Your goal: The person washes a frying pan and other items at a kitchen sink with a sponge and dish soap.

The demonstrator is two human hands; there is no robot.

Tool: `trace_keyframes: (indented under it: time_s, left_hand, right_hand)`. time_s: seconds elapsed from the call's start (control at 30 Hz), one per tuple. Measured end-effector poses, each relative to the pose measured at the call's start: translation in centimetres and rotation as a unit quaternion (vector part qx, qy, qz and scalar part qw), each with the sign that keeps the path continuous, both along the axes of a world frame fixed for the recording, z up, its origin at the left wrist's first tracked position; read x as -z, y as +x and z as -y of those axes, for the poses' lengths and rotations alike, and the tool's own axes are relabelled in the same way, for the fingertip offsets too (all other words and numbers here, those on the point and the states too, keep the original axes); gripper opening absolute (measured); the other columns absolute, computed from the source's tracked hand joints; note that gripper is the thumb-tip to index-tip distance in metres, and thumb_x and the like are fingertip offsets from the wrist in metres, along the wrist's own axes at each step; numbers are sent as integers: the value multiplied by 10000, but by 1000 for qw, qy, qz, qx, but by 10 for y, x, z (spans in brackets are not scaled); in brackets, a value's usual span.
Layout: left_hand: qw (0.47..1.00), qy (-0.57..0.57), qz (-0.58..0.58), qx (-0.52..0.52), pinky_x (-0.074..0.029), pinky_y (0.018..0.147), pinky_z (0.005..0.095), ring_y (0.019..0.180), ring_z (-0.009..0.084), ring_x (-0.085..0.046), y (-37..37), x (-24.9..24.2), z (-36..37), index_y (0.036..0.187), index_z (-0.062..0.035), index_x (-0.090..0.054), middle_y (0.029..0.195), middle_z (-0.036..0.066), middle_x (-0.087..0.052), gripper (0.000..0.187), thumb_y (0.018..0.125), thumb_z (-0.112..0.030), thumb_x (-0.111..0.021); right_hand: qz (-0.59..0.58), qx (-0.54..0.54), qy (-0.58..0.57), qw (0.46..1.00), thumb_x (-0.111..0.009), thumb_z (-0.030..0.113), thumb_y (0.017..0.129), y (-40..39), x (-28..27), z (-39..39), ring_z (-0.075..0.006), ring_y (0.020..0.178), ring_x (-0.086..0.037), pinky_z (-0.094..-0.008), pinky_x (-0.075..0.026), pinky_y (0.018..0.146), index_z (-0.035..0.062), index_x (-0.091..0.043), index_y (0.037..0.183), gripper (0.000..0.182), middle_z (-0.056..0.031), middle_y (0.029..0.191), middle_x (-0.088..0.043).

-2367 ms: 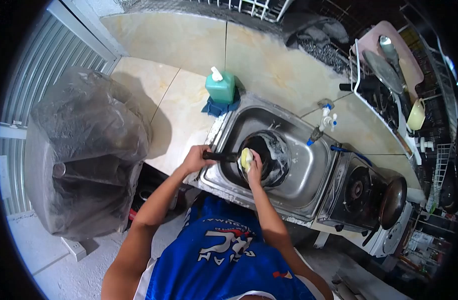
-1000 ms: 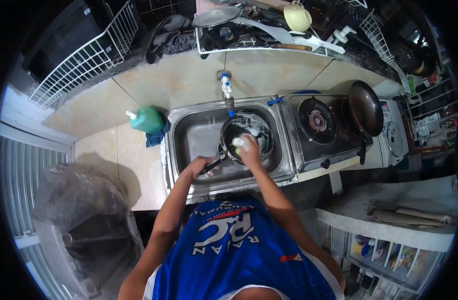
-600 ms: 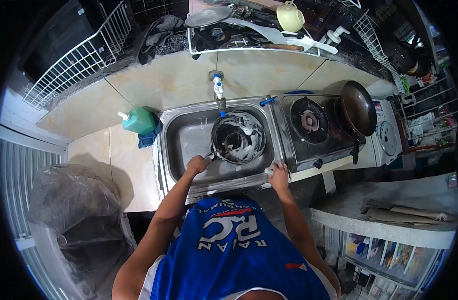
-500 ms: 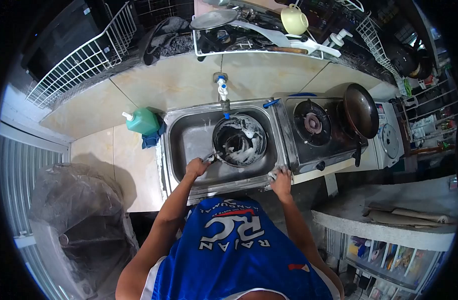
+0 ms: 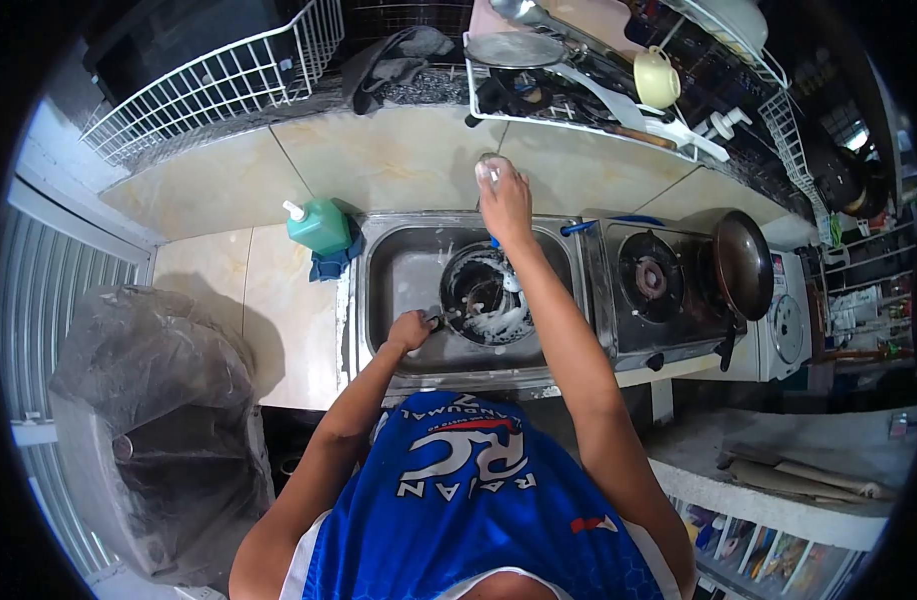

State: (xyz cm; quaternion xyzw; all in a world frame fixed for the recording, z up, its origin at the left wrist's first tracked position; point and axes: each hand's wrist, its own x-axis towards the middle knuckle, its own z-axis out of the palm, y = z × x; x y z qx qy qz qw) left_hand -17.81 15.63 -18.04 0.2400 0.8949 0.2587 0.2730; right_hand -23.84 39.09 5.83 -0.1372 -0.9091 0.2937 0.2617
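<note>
In the metal sink [image 5: 404,262] sits a round pot [image 5: 479,298], dark inside and streaked with white suds. My left hand [image 5: 410,330] is closed around the handle at the pot's left side. My right hand [image 5: 505,200] has foam on its fingers and is wrapped around the top of the faucet on the tiled wall, hiding most of it. Only the blue faucet spout [image 5: 495,242] shows beside my wrist, above the pot. Whether the right hand also holds something small is hidden.
A green soap bottle [image 5: 320,228] stands left of the sink on a blue cloth [image 5: 336,262]. To the right is a gas stove [image 5: 669,325] with a tilted frying pan [image 5: 742,258]. Above, a white rack [image 5: 579,128] holds utensils and a yellow cup [image 5: 657,78].
My right hand has moved from the sink's front right edge up to the faucet. My left hand stays on the pot handle. The camera view has shifted, placing the sink farther right and lower.
</note>
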Motion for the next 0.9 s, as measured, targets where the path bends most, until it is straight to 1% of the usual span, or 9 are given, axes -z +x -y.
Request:
trace_keyframes:
  time_s: [0.17,0.23,0.27,0.33,0.43,0.6,0.67,0.7,0.9]
  left_hand:
    - [995,80,50,25,-485,816,492,915,418,-633,-17,-56,-44,941,7,-658,930,254,-661,402,874,-385,-598]
    - [989,112,32,88,-482,799,486,895,414,-635,-27,-67,-70,947,-14,-662,909,247,-662,385,883,-388,-595]
    - [989,111,34,92,-482,799,486,895,414,-635,-31,-69,-84,947,-14,-662,909,247,-662,385,883,-388,-595]
    - [982,147,40,112,-483,804,486,890,422,-631,-43,-64,-112,952,-28,-665,911,248,-661,380,889,-394,-585]
    - [978,171,14,117,-481,811,485,897,428,-626,-55,-50,-149,939,-26,-667,911,248,-662,384,892,-396,-578]
    - [975,132,57,171,-471,853,475,968,423,-607,-71,-50,-183,928,-7,-665,962,245,-657,422,907,-411,-543]
    - [964,121,-32,233,-463,870,471,998,414,-600,-75,-45,-189,930,7,-661,993,244,-650,466,923,-429,-497]
    - [957,140,-62,246,-462,877,465,1009,410,-597,-80,-11,-194,935,6,-663,1012,234,-650,484,934,-436,-465]
    - [957,75,-70,270,-460,902,458,1014,400,-602,-87,7,-203,952,-12,-675,1028,227,-654,490,926,-454,-468]
  right_hand:
    - [0,52,84,995,-587,241,913,-8,6,-9,-371,846,-614,-503,-443,782,55,-618,904,189,-163,822,-669]
    - [-37,-69,82,994,-599,204,890,-8,6,-21,-373,748,-617,-496,-450,731,61,-626,856,150,-176,772,-653]
    - [-34,-65,81,994,-599,204,890,-8,6,-25,-373,748,-617,-496,-450,731,61,-626,856,150,-176,772,-653]
    - [-39,-172,81,981,-608,167,864,-8,1,-35,-373,756,-623,-480,-467,729,62,-637,870,109,-183,785,-651]
    - [-40,-209,50,976,-605,137,849,-7,-2,-39,-368,799,-634,-464,-484,751,58,-646,875,93,-169,806,-663]
    - [-31,-245,46,968,-613,142,845,-8,-4,-44,-377,807,-630,-472,-491,743,40,-646,893,117,-179,813,-661]
    - [-15,-259,32,965,-618,171,861,-10,-2,-46,-389,807,-624,-482,-482,743,36,-644,906,145,-190,808,-654]
    - [-15,-257,31,966,-618,171,861,-12,-1,-48,-389,807,-624,-482,-482,743,36,-644,906,145,-190,808,-654]
    - [-6,-287,33,957,-615,215,884,-13,-2,-51,-405,801,-616,-496,-473,734,37,-629,884,178,-204,798,-644]
